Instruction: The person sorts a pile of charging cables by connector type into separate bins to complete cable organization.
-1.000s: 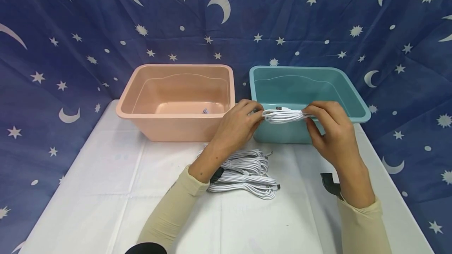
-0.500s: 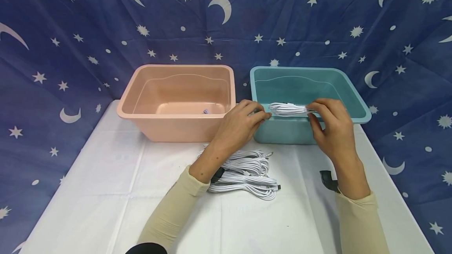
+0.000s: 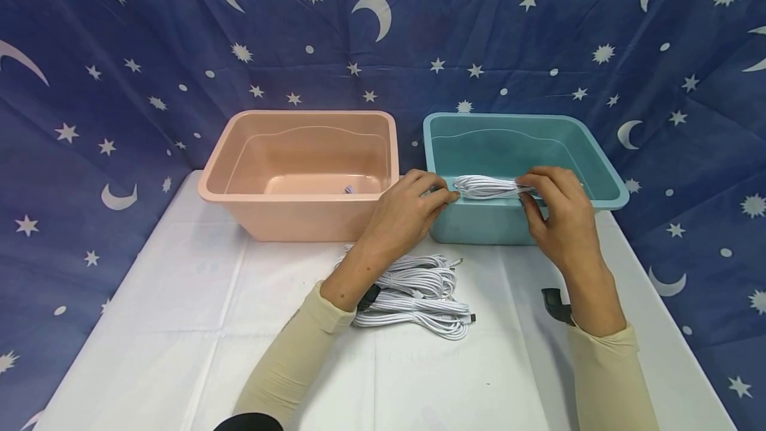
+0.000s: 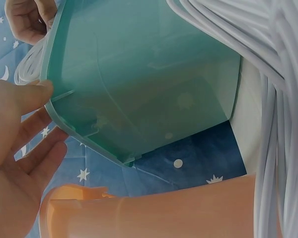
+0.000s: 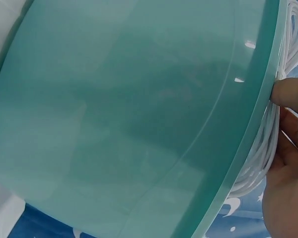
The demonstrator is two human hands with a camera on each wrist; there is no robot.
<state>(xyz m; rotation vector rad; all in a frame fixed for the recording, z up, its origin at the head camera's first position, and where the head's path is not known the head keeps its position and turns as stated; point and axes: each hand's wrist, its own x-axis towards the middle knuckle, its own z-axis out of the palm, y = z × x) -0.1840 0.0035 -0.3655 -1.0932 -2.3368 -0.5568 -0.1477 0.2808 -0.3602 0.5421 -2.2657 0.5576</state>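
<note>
My right hand (image 3: 559,215) pinches a coiled white cable (image 3: 487,187) between thumb and fingers, over the near rim of the teal bin (image 3: 607,171). In the right wrist view, loops of the cable (image 5: 256,158) show on both sides of the fingers, just beyond the rim. My left hand (image 3: 407,211) is at the bin's near left corner, off the cable; in the left wrist view its thumb (image 4: 37,94) touches the rim and the other fingers extend loosely beside it. Below the left forearm lie more coiled white cables (image 3: 419,298) on the table, partly hidden by that arm.
A peach bin (image 3: 299,218) stands left of the teal one, with a small pale item (image 3: 349,189) inside. Both bins sit at the back of the white-covered table (image 3: 287,351), before a blue curtain (image 3: 419,25) patterned with moons and stars.
The left hand let go of the cable's left end and moved slightly right onto the teal rim. The right hand raised the cable slightly and carried it just inside the rim, then stayed nearly still.
</note>
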